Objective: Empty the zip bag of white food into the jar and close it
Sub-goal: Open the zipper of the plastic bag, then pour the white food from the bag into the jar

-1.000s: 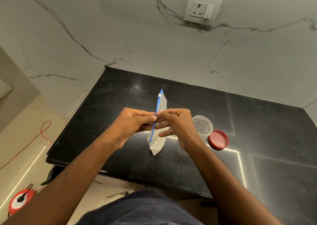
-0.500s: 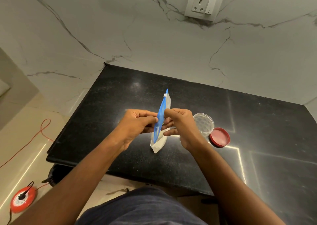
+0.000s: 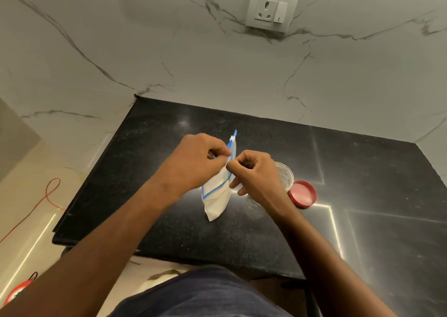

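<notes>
Both hands were up over the black counter [image 3: 169, 220] pinching the zip bag [image 3: 217, 198] at its blue-lined top. The left hand [image 3: 193, 162] had one side of the opening between thumb and fingers, and the right hand [image 3: 256, 176] had the other side, so the mouth was pulled apart a bit. The white food sat low in the bag. The clear jar [image 3: 286, 174] stood open just behind the right hand, with its red lid [image 3: 303, 193] lying right beside it
</notes>
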### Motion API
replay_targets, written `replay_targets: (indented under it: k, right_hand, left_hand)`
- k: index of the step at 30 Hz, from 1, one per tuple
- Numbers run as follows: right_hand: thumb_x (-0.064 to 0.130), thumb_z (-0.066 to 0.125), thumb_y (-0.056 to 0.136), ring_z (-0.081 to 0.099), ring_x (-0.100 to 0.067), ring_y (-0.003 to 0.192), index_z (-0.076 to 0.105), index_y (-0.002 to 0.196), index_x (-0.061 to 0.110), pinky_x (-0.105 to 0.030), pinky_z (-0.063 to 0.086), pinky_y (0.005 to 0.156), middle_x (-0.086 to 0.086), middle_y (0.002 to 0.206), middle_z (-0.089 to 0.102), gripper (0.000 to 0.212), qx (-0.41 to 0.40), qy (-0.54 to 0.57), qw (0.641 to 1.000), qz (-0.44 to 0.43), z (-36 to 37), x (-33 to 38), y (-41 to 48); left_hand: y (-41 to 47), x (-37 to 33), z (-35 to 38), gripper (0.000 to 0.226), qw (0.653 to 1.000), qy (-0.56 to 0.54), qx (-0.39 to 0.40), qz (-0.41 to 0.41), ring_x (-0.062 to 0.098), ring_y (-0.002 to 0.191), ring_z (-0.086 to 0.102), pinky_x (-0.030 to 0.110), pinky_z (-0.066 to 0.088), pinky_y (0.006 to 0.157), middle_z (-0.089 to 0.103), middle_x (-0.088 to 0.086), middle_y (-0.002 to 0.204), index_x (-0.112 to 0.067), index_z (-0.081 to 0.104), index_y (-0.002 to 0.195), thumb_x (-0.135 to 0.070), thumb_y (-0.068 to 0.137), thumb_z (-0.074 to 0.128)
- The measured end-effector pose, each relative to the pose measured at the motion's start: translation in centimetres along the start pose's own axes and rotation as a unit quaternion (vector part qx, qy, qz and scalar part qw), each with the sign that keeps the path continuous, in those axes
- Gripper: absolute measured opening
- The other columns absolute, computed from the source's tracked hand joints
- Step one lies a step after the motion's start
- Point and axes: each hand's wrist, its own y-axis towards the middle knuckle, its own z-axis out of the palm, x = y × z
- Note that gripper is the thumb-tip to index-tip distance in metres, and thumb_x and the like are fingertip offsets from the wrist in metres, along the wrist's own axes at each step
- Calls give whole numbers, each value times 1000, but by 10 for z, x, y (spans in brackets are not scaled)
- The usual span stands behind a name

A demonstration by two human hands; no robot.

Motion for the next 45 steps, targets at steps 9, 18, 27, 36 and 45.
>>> replay_targets:
  k: [9, 18, 27, 36, 45]
  right_hand:
    - [22, 62, 97, 71, -28, 70, 68, 86, 11, -50, 61, 63, -8, 74, 72, 16, 0, -15, 999, -38, 12, -6, -10]
    - [15, 67, 101, 66, 3, 97, 61, 128, 26, -13, 53, 77, 11, 110, 69, 29, -75, -4, 995, -60, -14, -24, -5]
    - [28, 67, 102, 56, -13, 131, 51, 145, 29, -36, 51, 106, 4, 149, 57, 47, -184, 97, 977, -42, -74, -35, 17]
    - [45, 70, 96, 77, -31, 105, 69, 129, 20, -50, 65, 81, -7, 120, 78, 41, -237, 427, 871, 53, -124, -75, -22]
    - [46, 62, 99, 73, -15, 99, 82, 103, 31, -42, 61, 88, 9, 103, 79, 25, -373, 256, 890, -54, -192, -75, -71]
  left_hand:
    - [43, -16, 6, 51, 996, -30, 38, -80, 20, 103, 74, 43, 61, 95, 73, 4, 119, -25, 57, 145, -36, 97, 74]
    - [41, -20, 0, 22, 999, -25, -31, 5, 3, 78, 72, 9, 56, 70, 78, 0, 102, -14, 77, 118, -15, 95, 77]
    - [58, -112, -51, 16, 971, -93, -91, 201, 7, 81, 78, 33, 66, 81, 80, 0, 92, -15, 77, 112, -20, 97, 77]
    - [67, -155, -5, 11, 949, -272, 23, 158, 12, 85, 79, 33, 67, 71, 83, -1, 93, -17, 74, 107, -19, 97, 77]
    - [70, -129, 47, 22, 883, -458, 94, 44, 16, 101, 79, 42, 67, 80, 82, 2, 108, -11, 67, 123, -19, 102, 69]
